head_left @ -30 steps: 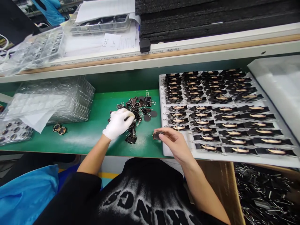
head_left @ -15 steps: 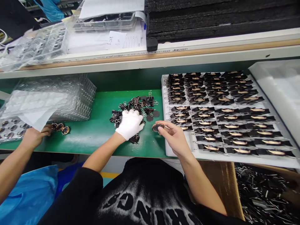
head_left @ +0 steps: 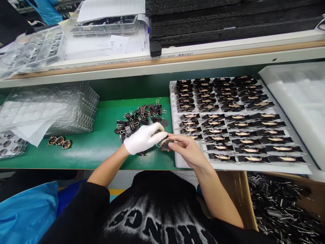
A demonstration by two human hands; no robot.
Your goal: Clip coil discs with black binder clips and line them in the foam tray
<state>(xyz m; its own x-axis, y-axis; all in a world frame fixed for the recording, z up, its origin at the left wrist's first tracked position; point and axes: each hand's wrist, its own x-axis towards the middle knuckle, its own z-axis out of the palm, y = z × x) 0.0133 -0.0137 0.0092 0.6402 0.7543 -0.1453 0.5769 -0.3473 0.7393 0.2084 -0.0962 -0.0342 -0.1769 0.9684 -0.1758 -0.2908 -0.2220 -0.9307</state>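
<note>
My left hand [head_left: 144, 137], in a white glove, is closed on a black binder clip [head_left: 159, 131], mostly hidden by the fingers. Its fingertips meet those of my bare right hand [head_left: 189, 149]. Between thumb and fingers, my right hand pinches a round dark piece with a copper-coloured rim [head_left: 166, 145]. Whether the clip grips the rim cannot be made out. Behind my left hand lies a pile of black binder clips [head_left: 142, 115] on the green bench [head_left: 101, 149]. A loose dark disc [head_left: 164, 123] shows beside the pile.
On the right, a white foam tray [head_left: 179, 162] holds rows of clipped round pieces. Stacked clear plastic trays [head_left: 76, 108] stand at the left, near several copper-rimmed round pieces [head_left: 59, 141]. A box of binder clips [head_left: 284, 206] sits below right. A shelf edge [head_left: 114, 67] crosses behind.
My left hand has moved from the clip pile rightward to my right hand, bringing a binder clip. The other person's hand at the left has left the view.
</note>
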